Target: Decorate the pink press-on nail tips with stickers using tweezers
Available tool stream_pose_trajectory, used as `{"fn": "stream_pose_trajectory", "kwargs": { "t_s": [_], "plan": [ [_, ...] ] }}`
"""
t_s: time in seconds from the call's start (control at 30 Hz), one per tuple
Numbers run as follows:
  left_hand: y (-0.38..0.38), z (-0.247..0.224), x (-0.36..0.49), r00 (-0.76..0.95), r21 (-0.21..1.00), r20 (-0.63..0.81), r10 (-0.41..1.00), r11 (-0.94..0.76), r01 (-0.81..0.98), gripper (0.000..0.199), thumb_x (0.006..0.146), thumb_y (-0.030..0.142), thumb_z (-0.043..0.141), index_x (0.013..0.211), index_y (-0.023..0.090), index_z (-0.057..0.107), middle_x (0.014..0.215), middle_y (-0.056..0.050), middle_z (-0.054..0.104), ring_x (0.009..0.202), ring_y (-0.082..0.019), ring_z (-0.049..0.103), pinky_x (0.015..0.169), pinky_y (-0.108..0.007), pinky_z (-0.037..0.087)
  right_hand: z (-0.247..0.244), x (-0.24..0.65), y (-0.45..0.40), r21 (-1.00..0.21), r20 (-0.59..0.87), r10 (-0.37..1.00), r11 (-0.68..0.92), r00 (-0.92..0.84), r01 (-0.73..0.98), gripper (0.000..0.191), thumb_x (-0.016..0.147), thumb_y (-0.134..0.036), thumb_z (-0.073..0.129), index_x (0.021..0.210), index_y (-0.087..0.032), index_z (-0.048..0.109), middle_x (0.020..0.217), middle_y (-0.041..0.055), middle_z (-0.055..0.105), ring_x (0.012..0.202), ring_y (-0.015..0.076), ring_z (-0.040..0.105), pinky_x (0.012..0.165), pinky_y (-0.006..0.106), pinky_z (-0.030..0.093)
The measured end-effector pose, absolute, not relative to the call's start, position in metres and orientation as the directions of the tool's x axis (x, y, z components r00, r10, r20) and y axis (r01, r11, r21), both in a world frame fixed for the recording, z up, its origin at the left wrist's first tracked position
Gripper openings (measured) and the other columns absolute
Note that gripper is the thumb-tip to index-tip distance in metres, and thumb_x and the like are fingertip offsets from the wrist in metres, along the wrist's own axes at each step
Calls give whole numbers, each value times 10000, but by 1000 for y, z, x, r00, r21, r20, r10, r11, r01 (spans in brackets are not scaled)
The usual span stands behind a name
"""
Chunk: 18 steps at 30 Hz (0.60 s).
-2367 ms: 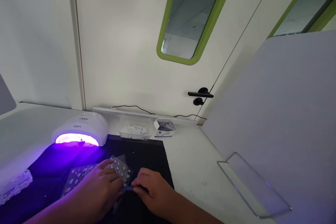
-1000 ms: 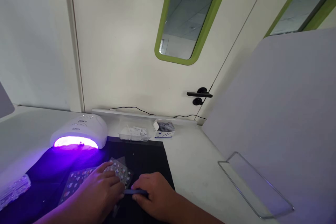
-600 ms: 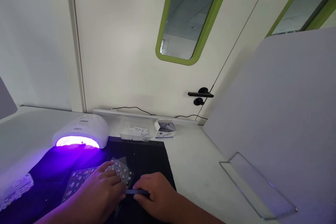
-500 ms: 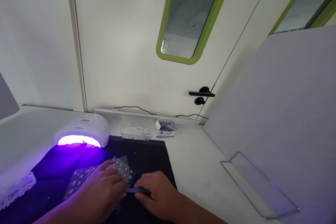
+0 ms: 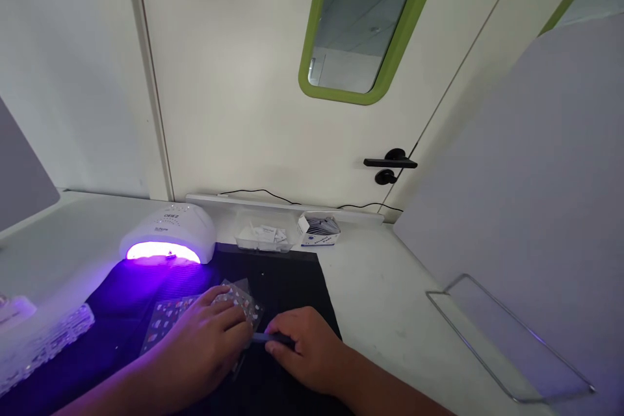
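Observation:
Over the clear sticker sheets (image 5: 168, 313) my left hand (image 5: 209, 338) lies with its fingers bent, the fingertips touching the upper sheet. My right hand (image 5: 305, 348) is closed around a thin dark stick-like tool (image 5: 262, 338), whose left end reaches to my left hand's fingers; its tip is hidden there. Both hands are above a black mat (image 5: 287, 273). A white lamp (image 5: 170, 227) glowing purple stands at the mat's back left, with a small object inside its opening.
Behind the mat are a clear tray (image 5: 263, 244) of small packets and an open box (image 5: 319, 232) of sachets. Clear textured plastic (image 5: 53, 344) lies at the left. A metal wire frame (image 5: 507, 331) is at the right, beside a grey panel (image 5: 526, 195).
The view has shifted, so the scene sits further right and slightly higher. Both hands keep nearly the same places over the sheets and mat, with the tool still held.

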<state>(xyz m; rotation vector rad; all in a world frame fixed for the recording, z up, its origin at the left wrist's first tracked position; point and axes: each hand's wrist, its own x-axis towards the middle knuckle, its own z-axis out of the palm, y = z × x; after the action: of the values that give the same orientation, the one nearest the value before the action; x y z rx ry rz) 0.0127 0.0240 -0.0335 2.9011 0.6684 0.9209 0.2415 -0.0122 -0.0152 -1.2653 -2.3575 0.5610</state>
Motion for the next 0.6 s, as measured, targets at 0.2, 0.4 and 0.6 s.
{"fn": "stream_pose_trajectory", "kwargs": {
  "t_s": [0.2, 0.4, 0.6],
  "plan": [
    [23, -32, 12, 738, 140, 536, 409, -905, 401, 140, 849, 83, 519, 841, 220, 549, 795, 20, 638, 735, -177, 554, 916, -446, 425, -15, 243, -11, -500, 137, 855, 496, -501, 710, 191, 868, -317, 569, 897, -187, 706, 699, 12, 678, 643, 161, 616, 623, 245, 386],
    [25, -32, 11, 747, 150, 519, 415, -905, 399, 156, 823, 83, 542, 877, 227, 570, 815, 22, 643, 771, -181, 567, 945, -456, 414, -15, 242, -10, -514, 158, 842, 516, -516, 685, 186, 860, -289, 556, 899, -184, 705, 713, 15, 685, 638, 153, 618, 616, 240, 396],
    [24, -28, 11, 754, 145, 512, 411, -907, 396, 164, 814, 59, 517, 819, 216, 562, 790, 23, 633, 749, -169, 560, 952, -450, 419, -13, 241, -11, -505, 144, 841, 515, -521, 692, 208, 863, -288, 532, 913, -176, 700, 729, 29, 696, 648, 166, 631, 614, 252, 404]
  ]
}}
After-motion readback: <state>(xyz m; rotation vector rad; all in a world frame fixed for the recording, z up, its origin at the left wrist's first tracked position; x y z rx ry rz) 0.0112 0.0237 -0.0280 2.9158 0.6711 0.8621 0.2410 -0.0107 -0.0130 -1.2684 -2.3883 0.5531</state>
